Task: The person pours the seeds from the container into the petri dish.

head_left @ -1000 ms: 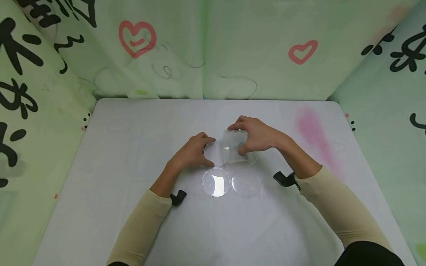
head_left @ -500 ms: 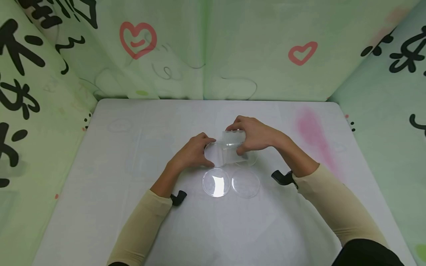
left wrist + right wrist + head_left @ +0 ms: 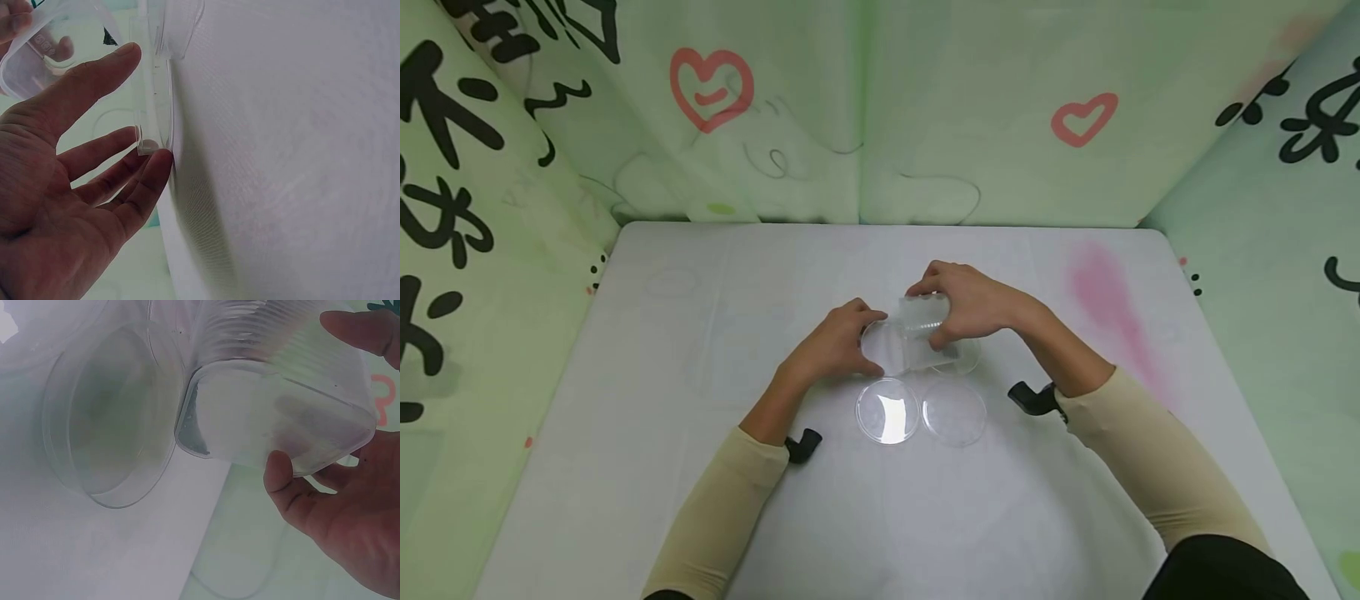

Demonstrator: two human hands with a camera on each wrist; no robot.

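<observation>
Above a white bench (image 3: 835, 533), the right hand (image 3: 977, 298) grips a clear ribbed tub (image 3: 244, 412) tipped sideways while the left hand (image 3: 835, 342) holds a clear dish (image 3: 883, 348) beside it between thumb and fingers, presumably for steadiness; black characters (image 3: 422, 67) mark the cloth (image 3: 962, 50), the tub's lettering (image 3: 44, 44) too faint to read.

The tub (image 3: 234, 409) looks to me like clear, ribbed plastic, the dishes (image 3: 887, 411) smooth and glossy, the tabletop (image 3: 625, 467) matt and cloth-like.
</observation>
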